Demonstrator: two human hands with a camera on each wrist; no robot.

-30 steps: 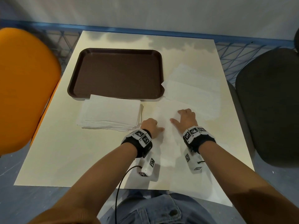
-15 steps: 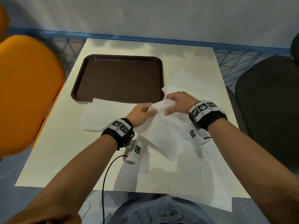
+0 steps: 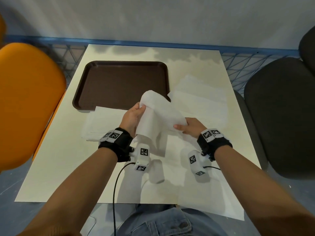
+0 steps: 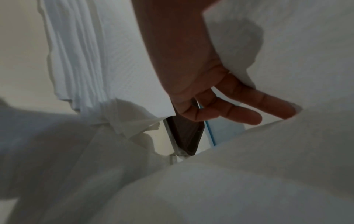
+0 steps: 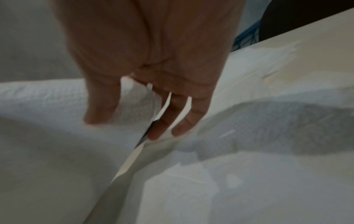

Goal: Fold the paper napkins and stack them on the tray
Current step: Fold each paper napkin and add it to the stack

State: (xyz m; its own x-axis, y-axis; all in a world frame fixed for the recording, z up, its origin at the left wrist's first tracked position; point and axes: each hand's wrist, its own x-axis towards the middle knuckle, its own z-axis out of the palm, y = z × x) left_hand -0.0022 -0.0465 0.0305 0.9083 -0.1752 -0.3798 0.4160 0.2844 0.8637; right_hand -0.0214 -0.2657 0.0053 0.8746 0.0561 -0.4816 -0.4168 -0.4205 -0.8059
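**Napkin held above the table**

Cream rectangular table (image 3: 51,167) carries a dark brown plastic tray (image 3: 122,82) at its far left. Left hand (image 3: 132,116) and right hand (image 3: 190,127) each pinch the white paper napkin (image 3: 160,113), lifted near the table's middle.

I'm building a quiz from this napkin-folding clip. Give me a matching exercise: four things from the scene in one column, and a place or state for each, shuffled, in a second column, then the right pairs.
Things:
1. tray
2. lifted napkin
3. napkin stack
4. orange chair

Places or states:
A. held up between the left hand and the right hand
B. beside the table, on the person's left
C. brown, with nothing on it
D. lying on the table, just in front of the tray's near edge

Pairs: 1-C, 2-A, 3-D, 4-B
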